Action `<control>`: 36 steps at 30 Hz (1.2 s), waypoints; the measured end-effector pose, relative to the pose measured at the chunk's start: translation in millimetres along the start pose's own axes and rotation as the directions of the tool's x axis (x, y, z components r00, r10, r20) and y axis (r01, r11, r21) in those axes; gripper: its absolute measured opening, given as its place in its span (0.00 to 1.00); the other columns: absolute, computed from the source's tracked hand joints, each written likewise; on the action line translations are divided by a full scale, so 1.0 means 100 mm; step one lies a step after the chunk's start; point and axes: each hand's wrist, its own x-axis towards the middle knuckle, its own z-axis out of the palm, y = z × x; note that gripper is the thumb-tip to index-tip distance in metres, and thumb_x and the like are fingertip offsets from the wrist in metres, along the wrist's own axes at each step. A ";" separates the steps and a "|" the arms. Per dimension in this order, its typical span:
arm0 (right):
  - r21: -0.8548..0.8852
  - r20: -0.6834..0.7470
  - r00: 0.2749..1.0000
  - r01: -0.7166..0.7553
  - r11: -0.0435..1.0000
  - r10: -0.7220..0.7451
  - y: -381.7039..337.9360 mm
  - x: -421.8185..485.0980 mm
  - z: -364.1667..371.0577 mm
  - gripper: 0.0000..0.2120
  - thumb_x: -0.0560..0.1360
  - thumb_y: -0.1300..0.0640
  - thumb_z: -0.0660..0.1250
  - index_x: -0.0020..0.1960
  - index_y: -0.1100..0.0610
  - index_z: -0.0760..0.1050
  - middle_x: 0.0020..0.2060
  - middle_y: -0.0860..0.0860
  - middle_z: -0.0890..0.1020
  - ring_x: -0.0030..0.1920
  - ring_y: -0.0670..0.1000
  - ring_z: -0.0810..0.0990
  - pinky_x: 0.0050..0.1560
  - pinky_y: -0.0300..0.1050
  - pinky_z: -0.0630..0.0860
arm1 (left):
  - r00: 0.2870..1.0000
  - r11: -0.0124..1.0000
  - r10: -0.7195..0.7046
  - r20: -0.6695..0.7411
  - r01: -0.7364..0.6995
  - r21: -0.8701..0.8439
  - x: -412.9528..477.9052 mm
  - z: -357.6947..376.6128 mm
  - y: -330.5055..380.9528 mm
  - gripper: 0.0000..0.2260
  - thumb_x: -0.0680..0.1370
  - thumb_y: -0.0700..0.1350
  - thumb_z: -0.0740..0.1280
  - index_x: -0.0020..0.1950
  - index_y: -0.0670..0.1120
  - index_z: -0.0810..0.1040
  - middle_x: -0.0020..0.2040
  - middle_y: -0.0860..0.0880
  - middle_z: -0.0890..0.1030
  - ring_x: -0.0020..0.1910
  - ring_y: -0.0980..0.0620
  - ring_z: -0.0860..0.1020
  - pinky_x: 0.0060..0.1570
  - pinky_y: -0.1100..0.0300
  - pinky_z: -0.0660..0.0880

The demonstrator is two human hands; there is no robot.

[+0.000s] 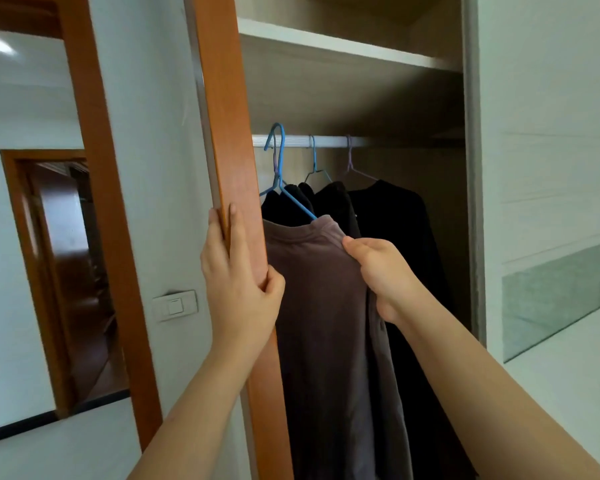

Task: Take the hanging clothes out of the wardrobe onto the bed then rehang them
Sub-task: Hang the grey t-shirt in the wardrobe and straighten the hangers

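A brown-mauve top (319, 306) hangs on a blue hanger (280, 161) whose hook sits just in front of the white rail (329, 140), tilted toward me. My right hand (378, 271) grips the top at its right shoulder. Behind it several black garments (395, 230) hang on other thin hangers on the rail. My left hand (238, 271) grips the edge of the orange wooden wardrobe door (229, 133), fingers wrapped round it.
A white shelf (343, 46) spans the wardrobe above the rail. The wardrobe's right side wall (471, 168) stands close to the black garments. To the left are a white wall with a light switch (175, 305) and an open doorway (59, 271).
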 end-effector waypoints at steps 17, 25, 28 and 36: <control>-0.268 -0.412 0.910 -0.077 0.960 -0.042 -0.13 -1.29 -1.82 0.12 0.74 0.55 0.65 0.34 0.57 0.78 0.27 0.51 0.81 0.32 0.50 0.75 0.33 0.38 0.71 | 0.948 0.944 0.287 0.136 -0.256 -0.207 -0.69 0.13 0.78 0.21 0.74 0.49 0.59 0.64 0.43 0.71 0.67 0.39 0.72 0.66 0.40 0.71 0.62 0.50 0.68; -0.366 -0.577 0.816 -0.235 0.901 -0.022 -0.33 -2.32 -2.69 0.13 0.74 0.54 0.67 0.31 0.56 0.77 0.22 0.47 0.79 0.25 0.44 0.75 0.28 0.37 0.71 | 0.915 0.854 0.323 0.243 -0.171 -0.491 -1.20 0.54 1.55 0.20 0.73 0.47 0.60 0.61 0.40 0.74 0.63 0.39 0.75 0.63 0.40 0.74 0.60 0.47 0.71; -0.405 -0.618 0.786 -0.283 0.870 -0.033 -0.40 -2.47 -2.83 0.13 0.73 0.54 0.67 0.32 0.57 0.77 0.23 0.49 0.78 0.24 0.45 0.74 0.29 0.38 0.70 | 0.909 0.851 0.311 0.279 -0.135 -0.508 -1.34 0.67 1.65 0.17 0.73 0.42 0.66 0.60 0.39 0.74 0.63 0.38 0.75 0.62 0.39 0.74 0.59 0.45 0.72; -0.432 -0.637 0.771 -0.334 0.838 -0.021 -0.28 -2.34 -2.87 0.12 0.74 0.55 0.67 0.34 0.60 0.77 0.26 0.52 0.79 0.28 0.48 0.75 0.32 0.40 0.70 | 0.910 0.895 0.227 0.346 -0.054 -0.443 -1.27 0.98 1.27 0.16 0.73 0.41 0.68 0.60 0.39 0.74 0.64 0.40 0.74 0.65 0.40 0.71 0.60 0.43 0.70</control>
